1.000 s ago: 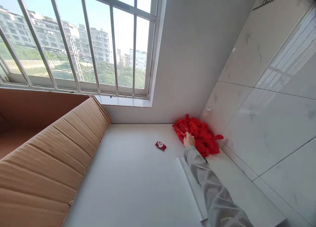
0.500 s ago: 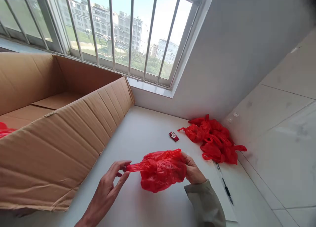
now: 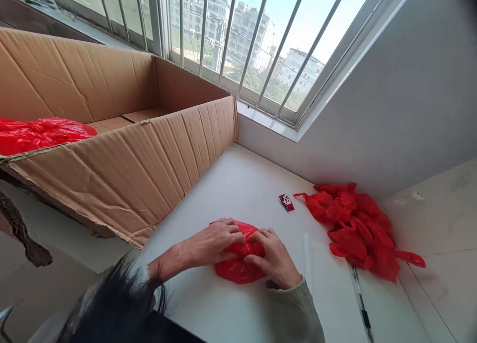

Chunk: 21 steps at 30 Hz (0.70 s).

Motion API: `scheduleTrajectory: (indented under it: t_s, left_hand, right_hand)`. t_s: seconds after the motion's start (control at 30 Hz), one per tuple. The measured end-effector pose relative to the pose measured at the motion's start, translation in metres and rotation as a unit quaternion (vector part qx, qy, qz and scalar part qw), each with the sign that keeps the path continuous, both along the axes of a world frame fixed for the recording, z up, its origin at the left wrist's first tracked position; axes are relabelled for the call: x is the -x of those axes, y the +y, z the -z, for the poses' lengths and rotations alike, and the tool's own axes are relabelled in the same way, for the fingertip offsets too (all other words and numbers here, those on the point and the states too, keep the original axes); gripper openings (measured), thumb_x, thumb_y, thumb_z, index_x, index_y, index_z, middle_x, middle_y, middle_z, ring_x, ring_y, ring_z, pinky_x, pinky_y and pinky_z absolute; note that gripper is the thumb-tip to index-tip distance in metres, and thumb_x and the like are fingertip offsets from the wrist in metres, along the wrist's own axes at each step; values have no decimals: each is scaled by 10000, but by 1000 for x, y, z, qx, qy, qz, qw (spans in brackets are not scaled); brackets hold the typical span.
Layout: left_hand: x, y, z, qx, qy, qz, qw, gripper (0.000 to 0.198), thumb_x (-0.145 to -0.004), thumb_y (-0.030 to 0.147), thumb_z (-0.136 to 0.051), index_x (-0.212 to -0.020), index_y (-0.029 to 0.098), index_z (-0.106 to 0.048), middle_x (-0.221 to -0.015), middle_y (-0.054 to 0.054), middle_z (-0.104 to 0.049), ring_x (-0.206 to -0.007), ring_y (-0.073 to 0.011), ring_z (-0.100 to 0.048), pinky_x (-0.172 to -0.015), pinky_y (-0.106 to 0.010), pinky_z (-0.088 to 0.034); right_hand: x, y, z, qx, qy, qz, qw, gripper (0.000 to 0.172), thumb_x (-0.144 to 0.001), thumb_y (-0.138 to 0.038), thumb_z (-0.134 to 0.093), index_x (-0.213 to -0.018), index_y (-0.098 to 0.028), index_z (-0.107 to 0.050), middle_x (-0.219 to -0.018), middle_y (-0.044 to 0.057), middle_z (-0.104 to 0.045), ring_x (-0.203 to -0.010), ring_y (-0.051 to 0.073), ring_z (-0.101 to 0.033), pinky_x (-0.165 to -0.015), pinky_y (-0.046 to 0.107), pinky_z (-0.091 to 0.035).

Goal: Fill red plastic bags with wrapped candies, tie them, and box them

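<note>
Hands: left hand (image 3: 223,239) and right hand (image 3: 275,259), two in all, grasped the red plastic bag, fingers bent into it.
Red plastic bag (image 3: 240,273): one, lay on the surface beneath both hands.
Surface (image 3: 238,179): was white and ran back to a grey wall (image 3: 410,109).
Pen (image 3: 366,319): one, lay to the right.
Packet (image 3: 286,202): one, dark red, lay near the red heap.
Red heap (image 3: 372,223): one, sat by the corner; its bags could not be counted.
Cardboard box (image 3: 130,169): one, stood open at left, red plastic (image 3: 44,134) inside.
Window (image 3: 253,49): one, was barred; buildings (image 3: 298,69) stood beyond.
</note>
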<state>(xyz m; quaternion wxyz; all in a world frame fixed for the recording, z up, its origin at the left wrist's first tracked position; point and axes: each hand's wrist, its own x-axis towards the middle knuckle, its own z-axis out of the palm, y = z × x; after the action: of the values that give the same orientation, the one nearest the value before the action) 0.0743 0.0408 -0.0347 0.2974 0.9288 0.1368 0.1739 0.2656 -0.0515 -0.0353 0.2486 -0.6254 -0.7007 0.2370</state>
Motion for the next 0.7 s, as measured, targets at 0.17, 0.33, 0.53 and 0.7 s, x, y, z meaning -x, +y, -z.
scheduleTrajectory:
  t_s: [0.17,0.33,0.53,0.7]
  left_hand:
    - [-18,22,1,73,-41,-24,996,135,-687,67,-549,-749,184,-572,-729,7,-605,-755,-162,-487,-718,-272,-371]
    - [-6,31,2,176,-104,-91,975,46,-738,186,-479,-718,182,-438,-690,25,-514,-647,-119,-460,-588,-222,-370]
    - [15,16,12,209,-149,-171,951,35,-776,184,-371,-808,196,-380,-742,10,-482,-651,-130,-473,-604,-256,-427]
    - [4,-5,-3,-84,-69,-75,991,342,-799,98,-493,-1112,221,-557,-1147,-87,-597,-1113,-256,-475,-991,-461,-346]
  right_hand:
    - [-19,8,15,-57,117,42,991,120,-806,-208,-614,-713,-194,-539,-719,-20,-561,-718,143,-491,-680,263,-376]
    - [-41,0,18,-60,204,42,976,154,-828,-279,-589,-728,-193,-509,-693,-33,-488,-663,119,-439,-639,246,-360]
    - [-48,-7,8,-33,190,5,981,183,-815,-348,-594,-757,-192,-519,-716,-19,-497,-684,135,-454,-648,258,-388]
    - [-17,1,9,-89,57,23,994,215,-788,-348,-634,-949,-210,-599,-916,43,-650,-837,205,-571,-770,331,-445]
